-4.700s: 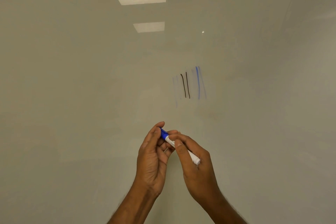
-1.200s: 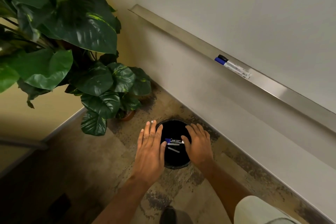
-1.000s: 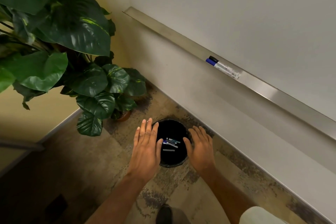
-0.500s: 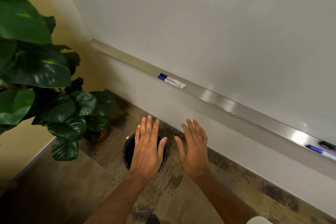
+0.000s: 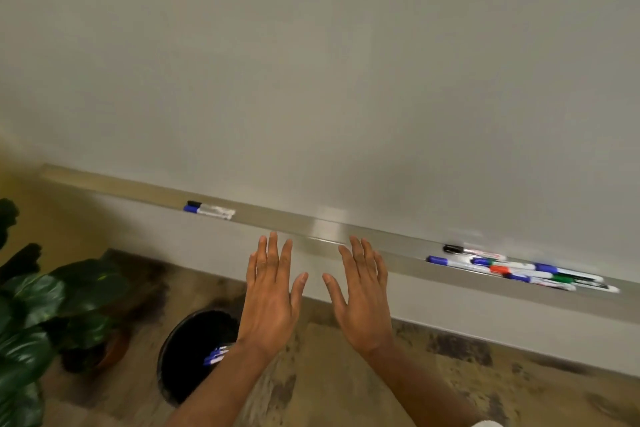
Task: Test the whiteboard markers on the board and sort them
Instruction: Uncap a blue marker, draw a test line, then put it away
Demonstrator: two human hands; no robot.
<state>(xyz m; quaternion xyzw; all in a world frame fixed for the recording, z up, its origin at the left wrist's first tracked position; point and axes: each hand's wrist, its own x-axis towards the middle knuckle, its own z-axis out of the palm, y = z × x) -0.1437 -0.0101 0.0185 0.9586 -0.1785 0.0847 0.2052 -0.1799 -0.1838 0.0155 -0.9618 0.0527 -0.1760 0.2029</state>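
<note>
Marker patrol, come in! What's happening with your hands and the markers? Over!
Left hand and right hand open, empty. Marker pile lying on tray, right side. Nothing blocking. Over.

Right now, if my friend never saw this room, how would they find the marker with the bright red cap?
Look under the big whiteboard for the long metal tray and follow it to the pile of markers near its right end. The red marker lies in the middle of that pile. It has the only bright red cap; its neighbours have blue, green or black ones.
</note>
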